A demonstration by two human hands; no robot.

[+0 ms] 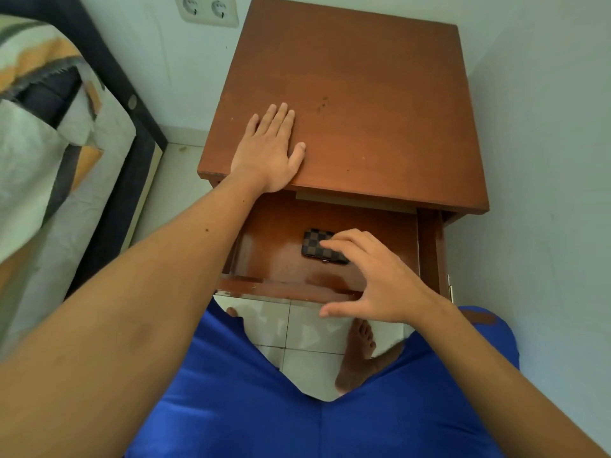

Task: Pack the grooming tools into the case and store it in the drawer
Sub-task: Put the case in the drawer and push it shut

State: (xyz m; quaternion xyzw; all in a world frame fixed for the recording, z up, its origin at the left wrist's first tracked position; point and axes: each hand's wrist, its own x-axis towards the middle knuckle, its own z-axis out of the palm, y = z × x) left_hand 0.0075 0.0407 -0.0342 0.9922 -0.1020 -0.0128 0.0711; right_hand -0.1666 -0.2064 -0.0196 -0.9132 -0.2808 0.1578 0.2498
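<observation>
A small checkered brown-and-black case (318, 243) lies closed and flat on the floor of the pulled-out wooden drawer (284, 287). My right hand (377, 279) hovers over the drawer's front right with fingers spread; its fingertips overlap the case's right end and nothing is gripped. My left hand (268, 150) rests flat, palm down, on the front left of the brown nightstand top (373, 104). No loose grooming tools are visible.
The nightstand stands in a corner between pale walls, with a double wall socket (206, 9) behind it. A bed with a patterned cover (43, 133) runs along the left. My blue-clad knees (231, 391) and a bare foot (358, 352) are on white floor tiles below the drawer.
</observation>
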